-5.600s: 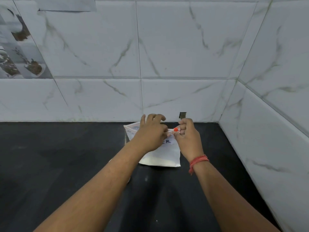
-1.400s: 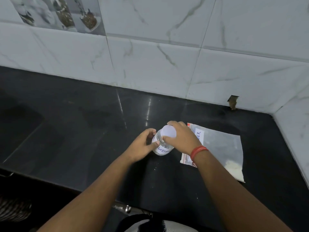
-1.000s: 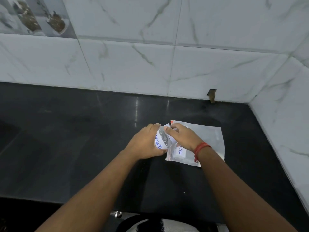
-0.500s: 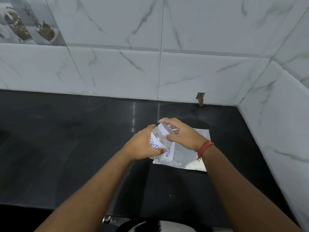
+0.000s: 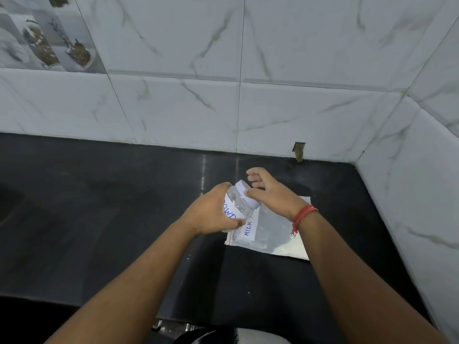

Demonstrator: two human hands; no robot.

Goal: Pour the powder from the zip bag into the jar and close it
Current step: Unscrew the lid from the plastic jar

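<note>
Left hand [image 5: 211, 212] grips tilted jar [image 5: 236, 207]; right hand [image 5: 270, 192] at lid [image 5: 247, 193].

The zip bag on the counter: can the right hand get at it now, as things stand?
Probably yes. The right hand is at the jar's white lid, directly above the zip bag, which lies flat on the black counter with nothing on top. The left hand holds the jar tilted by itself.

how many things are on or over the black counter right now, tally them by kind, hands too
jar, tilted, with white lid: 1
zip bag, flat on the counter: 1
hands: 2, the left hand gripping the jar, the right hand at the lid
red wrist thread: 1
total: 5
</note>
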